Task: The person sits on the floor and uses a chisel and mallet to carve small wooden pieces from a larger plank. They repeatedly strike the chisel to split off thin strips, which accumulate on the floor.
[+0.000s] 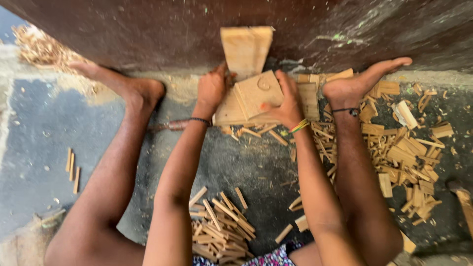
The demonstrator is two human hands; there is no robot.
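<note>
- We sit on the concrete floor [246, 167], legs spread, both feet braced near the base of a dark wall [148, 29].
- Our left hand [213, 88] grips the left edge of a flat wooden block [256, 96], fingers curled over its top; a dark band sits on that wrist.
- Our right hand [287, 101] clamps the same block from the right side, thumb across its face; a striped band circles this wrist.
- The block lies between the two hands, tilted, resting low against the wall, with a curved mark cut near its upper corner.
- A second, taller wooden piece [246, 49] stands upright against the wall just behind the block, touching it.
- Our right foot [362, 81] presses sole-up beside the block; our left foot [123, 83] lies well apart to the left.
- A heap of split wood sticks [404, 157] spreads across the floor to the right of the right leg.
- A smaller pile of sticks [219, 229] lies between our legs, close to the body.
- A few loose sticks [73, 167] lie to the far left.
- Pale wood shavings [42, 47] are gathered at the upper left, by the wall.
</note>
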